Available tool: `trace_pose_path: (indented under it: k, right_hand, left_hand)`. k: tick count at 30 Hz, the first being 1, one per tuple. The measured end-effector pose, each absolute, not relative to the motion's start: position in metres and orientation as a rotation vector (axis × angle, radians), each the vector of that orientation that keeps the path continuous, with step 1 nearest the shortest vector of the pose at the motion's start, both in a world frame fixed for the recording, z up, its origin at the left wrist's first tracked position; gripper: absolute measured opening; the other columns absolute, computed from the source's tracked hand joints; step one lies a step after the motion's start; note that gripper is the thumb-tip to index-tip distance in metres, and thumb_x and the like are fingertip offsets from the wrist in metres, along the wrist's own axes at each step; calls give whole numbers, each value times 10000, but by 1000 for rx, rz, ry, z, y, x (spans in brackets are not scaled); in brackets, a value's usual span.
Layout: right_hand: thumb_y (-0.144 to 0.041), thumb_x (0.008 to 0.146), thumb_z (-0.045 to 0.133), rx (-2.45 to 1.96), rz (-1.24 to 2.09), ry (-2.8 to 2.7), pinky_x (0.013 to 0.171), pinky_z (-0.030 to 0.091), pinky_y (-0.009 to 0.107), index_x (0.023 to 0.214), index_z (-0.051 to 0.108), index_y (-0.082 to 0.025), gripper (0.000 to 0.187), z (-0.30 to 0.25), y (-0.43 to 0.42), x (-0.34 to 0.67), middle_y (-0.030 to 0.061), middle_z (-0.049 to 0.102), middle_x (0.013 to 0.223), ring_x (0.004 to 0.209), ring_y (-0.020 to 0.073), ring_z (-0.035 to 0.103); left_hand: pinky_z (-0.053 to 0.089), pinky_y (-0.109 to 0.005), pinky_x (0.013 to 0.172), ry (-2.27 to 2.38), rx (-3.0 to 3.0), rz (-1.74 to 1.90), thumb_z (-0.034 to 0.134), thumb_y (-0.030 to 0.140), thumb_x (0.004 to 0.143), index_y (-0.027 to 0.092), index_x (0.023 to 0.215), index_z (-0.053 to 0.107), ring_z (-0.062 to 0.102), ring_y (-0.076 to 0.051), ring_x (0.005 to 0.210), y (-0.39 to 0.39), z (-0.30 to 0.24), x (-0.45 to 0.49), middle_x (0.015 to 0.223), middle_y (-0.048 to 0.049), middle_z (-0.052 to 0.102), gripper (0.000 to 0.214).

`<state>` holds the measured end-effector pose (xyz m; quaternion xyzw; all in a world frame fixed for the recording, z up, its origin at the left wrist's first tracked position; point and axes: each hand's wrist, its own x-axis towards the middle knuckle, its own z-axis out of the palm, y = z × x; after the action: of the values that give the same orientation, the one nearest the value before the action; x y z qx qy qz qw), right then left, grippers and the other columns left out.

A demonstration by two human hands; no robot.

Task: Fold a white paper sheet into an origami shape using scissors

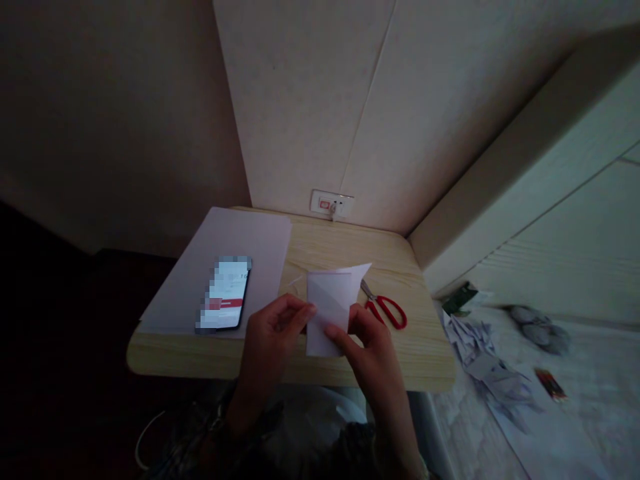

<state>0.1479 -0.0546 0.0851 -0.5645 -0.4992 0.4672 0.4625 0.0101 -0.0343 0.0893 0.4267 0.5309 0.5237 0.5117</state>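
Between my two hands is a folded piece of white paper [327,303], raised over the front part of a small wooden table [350,247]. A pointed flap sticks out at its upper right. My left hand [277,327] pinches the paper's left edge between thumb and fingertips. On the right side, my right hand [367,337] grips it with the thumb in front and the fingers behind. Red-handled scissors [389,310] lie just beyond my right hand, their blades partly hidden by the paper.
A phone [225,293] with a lit screen rests on a stack of white sheets [250,233] at the left. Behind the table, a plug sits in a wall socket [331,204]. Folded papers [493,367] and a grey soft item [540,327] lie on the bed [600,373].
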Motion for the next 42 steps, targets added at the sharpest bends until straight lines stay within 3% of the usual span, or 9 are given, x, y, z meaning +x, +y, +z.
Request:
trace_pose_path:
  k: [2, 5, 13, 20, 27, 33, 38, 42]
  right_hand:
    - [-285, 746, 645, -1374, 1196, -1300, 625, 409, 270, 735, 635, -186, 100, 87, -55, 148, -16, 592, 668, 664, 158, 527]
    - [-298, 777, 615, -1393, 1194, -1379, 657, 426, 289, 826, 680, -179, 144, 88, -55, 146, 8, 646, 723, 694, 173, 553]
    - [-326, 783, 628, -1473, 1088, -1388, 628, 437, 288, 645, 604, -169, 211, 84, -55, 146, 13, 621, 674, 642, 163, 537]
    - [-288, 791, 637, -1426, 1098, -1389, 603, 433, 257, 619, 595, -183, 206, 85, -56, 145, -26, 558, 588, 606, 143, 525]
    - [-293, 794, 621, -1414, 1066, -1392, 577, 392, 246, 577, 582, -188, 245, 90, -56, 143, -25, 571, 541, 560, 136, 532]
    - [-335, 790, 617, -1410, 1183, -1256, 540, 426, 240, 571, 560, -197, 265, 93, -56, 141, -36, 578, 455, 463, 137, 561]
    - [-337, 831, 581, -1318, 1202, -1313, 640, 485, 267, 666, 637, -186, 231, 87, -54, 144, 18, 693, 638, 644, 179, 663]
    - [-272, 774, 635, -1324, 1159, -1243, 673, 506, 284, 742, 649, -206, 75, 83, -53, 147, 11, 705, 713, 692, 183, 662]
  left_hand:
    - [455, -163, 518, 1306, 1032, 1273, 660, 255, 680, 187, 555, 592, 573, -94, 524, -34, 88, 9, 507, 65, 603, 159]
    - [454, -172, 524, 1312, 1029, 1277, 660, 262, 685, 183, 569, 594, 570, -101, 537, -35, 87, 8, 517, 60, 599, 155]
    - [470, -191, 530, 1282, 1023, 1276, 641, 261, 710, 184, 572, 587, 580, -113, 530, -36, 87, 9, 518, 57, 591, 167]
    - [480, -201, 529, 1331, 1026, 1272, 643, 248, 700, 184, 582, 599, 601, -126, 537, -36, 91, 10, 529, 47, 614, 142]
    - [467, -188, 515, 1356, 1056, 1307, 635, 245, 718, 192, 589, 588, 597, -120, 535, -36, 87, 8, 526, 50, 617, 147]
    - [467, -192, 515, 1383, 1096, 1352, 625, 252, 734, 196, 604, 585, 601, -127, 546, -37, 85, 7, 538, 50, 617, 148]
    - [480, -194, 523, 1391, 1099, 1349, 618, 244, 732, 199, 614, 586, 621, -132, 555, -35, 84, 7, 552, 44, 641, 130]
    - [486, -198, 522, 1394, 1113, 1333, 625, 251, 730, 200, 606, 588, 623, -135, 547, -34, 83, 8, 541, 41, 639, 139]
